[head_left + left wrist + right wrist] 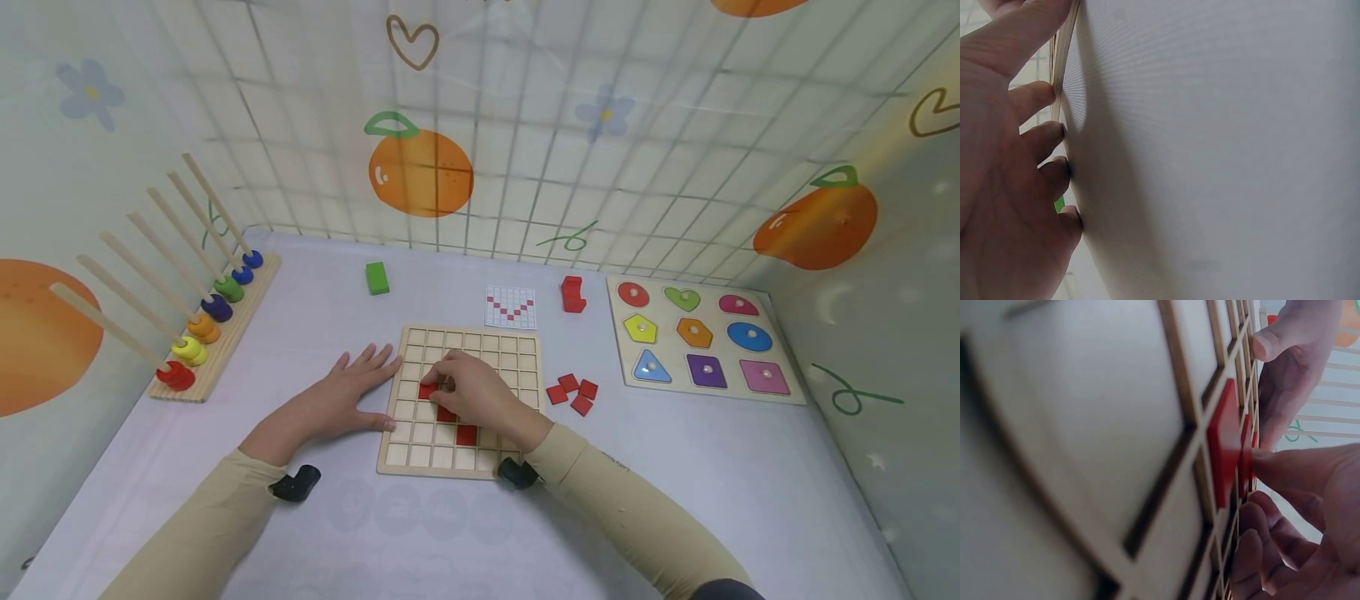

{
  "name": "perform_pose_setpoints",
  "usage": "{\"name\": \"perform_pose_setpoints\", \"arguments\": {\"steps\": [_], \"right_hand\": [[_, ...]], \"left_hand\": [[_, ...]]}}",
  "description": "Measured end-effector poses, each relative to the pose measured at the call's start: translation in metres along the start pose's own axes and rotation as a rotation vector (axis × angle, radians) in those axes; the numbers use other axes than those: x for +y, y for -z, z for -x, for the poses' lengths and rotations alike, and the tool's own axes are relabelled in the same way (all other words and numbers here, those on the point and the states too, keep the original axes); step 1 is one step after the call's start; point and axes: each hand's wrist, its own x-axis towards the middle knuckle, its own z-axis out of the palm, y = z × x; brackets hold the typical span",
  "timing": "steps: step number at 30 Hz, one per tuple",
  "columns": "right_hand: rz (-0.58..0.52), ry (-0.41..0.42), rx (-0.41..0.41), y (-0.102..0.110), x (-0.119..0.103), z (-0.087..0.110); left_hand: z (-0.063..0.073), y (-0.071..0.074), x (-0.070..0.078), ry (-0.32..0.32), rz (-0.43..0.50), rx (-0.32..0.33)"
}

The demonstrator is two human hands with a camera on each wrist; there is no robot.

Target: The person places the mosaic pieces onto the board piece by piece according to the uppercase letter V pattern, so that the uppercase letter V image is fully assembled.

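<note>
A wooden grid board (384,454) lies on the white-covered table. My left hand (341,402) rests on the table with its fingers spread, index fingertip and thumb tip at the board's left edge. Over the board, my right hand (480,390) has thumb and index finger bent together at a red square tile (427,391) in a grid cell, pinching it. Two more red tiles (467,436) sit in cells stepping diagonally down to the right, the upper one partly under the hand. In the right wrist view, red tiles (1225,447) stand in a row beside the fingers.
Several loose red tiles (567,382) lie right of the board. Behind it are a pattern card (511,308), a green block (377,278) and a red block (573,294). A peg stand (247,308) with colored rings stands left; a shape puzzle (712,392) lies right.
</note>
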Motion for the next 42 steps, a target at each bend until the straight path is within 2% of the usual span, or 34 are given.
{"name": "perform_pose_setpoints", "arguments": {"steps": [7,14,25,42], "right_hand": [[-0.004,-0.002,-0.004,0.0,0.0,0.0],[-0.058,-0.043,-0.003,0.003,0.002,0.004],[-0.1,-0.01,0.028,0.004,0.008,0.01],[-0.149,-0.042,0.059,0.013,0.016,0.035]], "left_hand": [[-0.001,0.0,0.0,0.008,-0.005,-0.002],[0.0,0.0,0.0,0.005,0.005,0.0],[0.0,-0.001,-0.001,0.008,0.003,0.004],[0.0,-0.002,-0.001,0.011,-0.01,0.008]]}}
